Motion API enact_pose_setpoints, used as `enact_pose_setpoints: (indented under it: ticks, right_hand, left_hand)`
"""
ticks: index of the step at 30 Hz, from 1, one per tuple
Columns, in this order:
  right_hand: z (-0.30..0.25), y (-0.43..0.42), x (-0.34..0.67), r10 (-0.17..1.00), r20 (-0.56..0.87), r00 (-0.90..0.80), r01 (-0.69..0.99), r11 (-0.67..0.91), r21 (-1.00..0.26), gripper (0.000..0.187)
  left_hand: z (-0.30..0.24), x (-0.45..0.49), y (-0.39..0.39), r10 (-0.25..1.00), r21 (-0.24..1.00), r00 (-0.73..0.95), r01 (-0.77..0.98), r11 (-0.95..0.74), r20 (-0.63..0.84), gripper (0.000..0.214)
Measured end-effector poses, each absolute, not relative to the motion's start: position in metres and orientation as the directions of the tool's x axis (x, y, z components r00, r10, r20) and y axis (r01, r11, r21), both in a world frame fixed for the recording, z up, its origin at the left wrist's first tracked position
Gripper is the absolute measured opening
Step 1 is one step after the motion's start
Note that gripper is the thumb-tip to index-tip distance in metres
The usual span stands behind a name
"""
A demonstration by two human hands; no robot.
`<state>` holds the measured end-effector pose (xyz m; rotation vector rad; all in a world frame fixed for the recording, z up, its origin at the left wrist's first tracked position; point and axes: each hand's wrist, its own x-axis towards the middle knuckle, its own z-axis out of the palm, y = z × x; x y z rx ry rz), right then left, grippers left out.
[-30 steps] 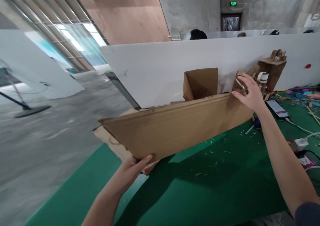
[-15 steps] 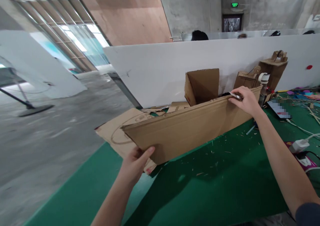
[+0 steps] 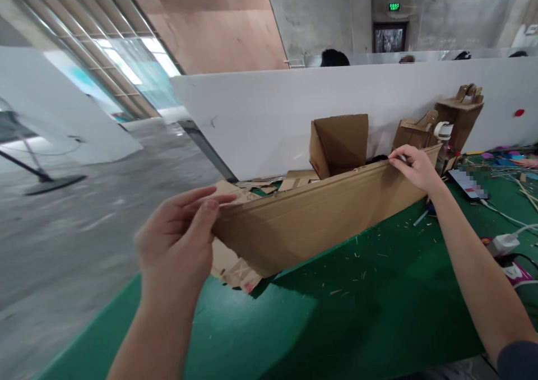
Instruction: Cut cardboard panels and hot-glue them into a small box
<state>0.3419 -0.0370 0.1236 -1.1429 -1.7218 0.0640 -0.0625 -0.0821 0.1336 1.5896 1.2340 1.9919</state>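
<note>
A long brown cardboard panel stands on its lower edge, slanting across the green table. My left hand is at its near left upper corner, thumb on the front side and fingers reaching over the top edge. Farther along, my right hand pinches the top edge close to the right end. A thin shiny piece shows only faintly among the right fingers, mostly hidden. Behind the panel's left end lies a flat cardboard sheet with printed marks, partly covered by the panel.
An open cardboard box stands by the white partition. To the right are wooden constructions, a bottle, a phone, a white charger with cables, and scattered scraps. The green table's left edge drops to the floor.
My left hand has moved up from the panel's lower left side to its upper left corner. The right hand stays at the top edge, its shiny piece now less visible.
</note>
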Motion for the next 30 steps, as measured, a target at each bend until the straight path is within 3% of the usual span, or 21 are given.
enact_pose_setpoints:
  ticks: [3,5,14,19,24,30]
  right_hand:
    - [0.124,-0.036,0.344,0.742,0.668,0.058,0.642,0.485,-0.594,0.014]
    - [0.124,-0.037,0.345,0.735,0.675,0.057,0.657,0.482,-0.580,0.014]
    - [0.117,-0.033,0.345,0.659,0.746,0.102,0.688,0.495,-0.531,0.017]
    - [0.112,-0.030,0.338,0.607,0.781,0.145,0.751,0.446,-0.487,0.018]
    - [0.111,-0.026,0.333,0.583,0.779,0.233,0.659,0.494,-0.567,0.020]
    - [0.110,-0.022,0.332,0.606,0.762,0.229,0.643,0.493,-0.586,0.017]
  left_hand:
    - [0.135,-0.067,-0.077,0.794,0.841,-0.344,-0.023,-0.540,0.501,0.042]
    - [0.130,-0.071,-0.073,0.833,0.868,-0.346,-0.094,-0.488,0.431,0.043]
    - [0.115,-0.068,-0.069,0.782,0.806,-0.507,-0.252,-0.536,0.362,0.021]
    - [0.123,-0.056,-0.078,0.788,0.805,-0.566,-0.336,-0.489,0.242,0.010]
    - [0.129,-0.053,-0.087,0.836,0.822,-0.549,-0.468,-0.323,0.016,0.019]
    - [0.136,-0.046,-0.094,0.826,0.828,-0.559,-0.495,-0.263,-0.072,0.024]
